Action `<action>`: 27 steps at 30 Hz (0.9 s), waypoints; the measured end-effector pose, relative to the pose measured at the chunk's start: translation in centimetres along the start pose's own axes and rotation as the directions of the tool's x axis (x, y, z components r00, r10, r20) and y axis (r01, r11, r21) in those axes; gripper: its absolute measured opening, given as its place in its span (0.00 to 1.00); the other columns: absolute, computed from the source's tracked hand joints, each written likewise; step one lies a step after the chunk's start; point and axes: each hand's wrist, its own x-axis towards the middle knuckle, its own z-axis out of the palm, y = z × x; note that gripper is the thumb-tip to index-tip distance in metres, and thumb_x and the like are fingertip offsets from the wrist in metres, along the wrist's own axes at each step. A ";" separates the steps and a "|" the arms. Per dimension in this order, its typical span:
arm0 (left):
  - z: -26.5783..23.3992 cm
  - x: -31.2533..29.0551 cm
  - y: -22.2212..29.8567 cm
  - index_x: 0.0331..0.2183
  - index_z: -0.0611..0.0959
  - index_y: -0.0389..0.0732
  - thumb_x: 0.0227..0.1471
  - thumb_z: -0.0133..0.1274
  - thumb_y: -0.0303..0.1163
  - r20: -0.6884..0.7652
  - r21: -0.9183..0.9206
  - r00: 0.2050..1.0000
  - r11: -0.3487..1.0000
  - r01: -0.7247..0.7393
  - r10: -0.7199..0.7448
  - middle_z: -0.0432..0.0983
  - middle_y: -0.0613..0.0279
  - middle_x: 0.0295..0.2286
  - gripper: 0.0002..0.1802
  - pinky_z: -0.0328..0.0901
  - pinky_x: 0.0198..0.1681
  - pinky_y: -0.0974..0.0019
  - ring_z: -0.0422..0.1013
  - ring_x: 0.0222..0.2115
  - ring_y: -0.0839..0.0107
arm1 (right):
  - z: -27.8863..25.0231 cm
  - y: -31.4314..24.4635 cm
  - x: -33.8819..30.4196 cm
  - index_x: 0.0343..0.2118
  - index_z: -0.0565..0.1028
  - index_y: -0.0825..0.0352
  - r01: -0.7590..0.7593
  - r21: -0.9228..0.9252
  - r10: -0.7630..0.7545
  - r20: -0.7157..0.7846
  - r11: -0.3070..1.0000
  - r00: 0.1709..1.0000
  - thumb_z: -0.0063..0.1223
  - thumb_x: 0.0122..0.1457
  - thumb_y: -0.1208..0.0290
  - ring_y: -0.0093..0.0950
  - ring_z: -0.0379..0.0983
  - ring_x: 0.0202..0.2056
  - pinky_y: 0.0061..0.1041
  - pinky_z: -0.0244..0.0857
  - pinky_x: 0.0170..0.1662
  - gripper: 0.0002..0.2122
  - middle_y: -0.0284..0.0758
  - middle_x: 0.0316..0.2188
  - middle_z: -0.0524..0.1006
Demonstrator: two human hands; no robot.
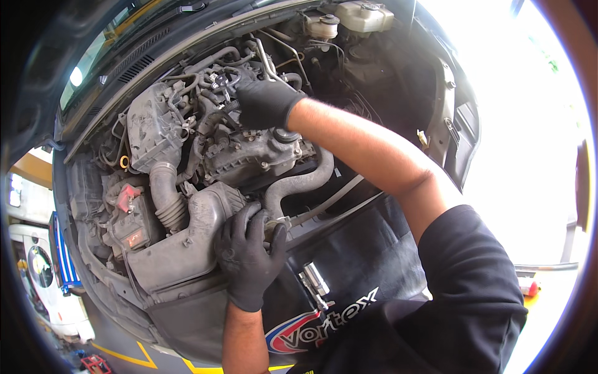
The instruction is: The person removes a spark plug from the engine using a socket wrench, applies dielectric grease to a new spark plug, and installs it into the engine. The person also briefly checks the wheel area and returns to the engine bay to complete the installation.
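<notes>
My left hand point(250, 255), in a black glove, rests with fingers spread against the grey plastic air intake duct point(208, 215) at the front of the engine bay. My right hand point(266, 103), gloved the same way, reaches across to the far side of the engine point(252, 159). Its fingers point down among hoses and wiring beside a small black connector point(222, 81). The back of the hand and the engine parts hide the fingertips, so a grip cannot be made out. A black filler cap point(286, 135) sits just below the right wrist.
A black cover point(367, 249) drapes the car's front edge, with shiny metal socket tools point(316, 280) lying on it. Left are the air filter box point(149, 128) and the battery's red terminal cover point(128, 197). A thick coolant hose point(305, 181) curves between my arms. A white reservoir point(364, 17) stands far right.
</notes>
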 end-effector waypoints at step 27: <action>-0.4 0.0 -0.3 0.41 0.84 0.38 0.53 0.64 0.41 -0.027 -0.041 1.000 0.999 0.013 -0.014 0.79 0.54 0.43 0.19 0.70 0.48 0.51 0.76 0.43 0.53 | 0.8 6.0 0.1 0.50 0.77 0.61 -0.126 -0.152 0.122 -0.040 0.980 0.992 0.59 0.55 0.63 0.43 0.84 0.39 0.45 0.77 0.37 0.19 0.43 0.35 0.85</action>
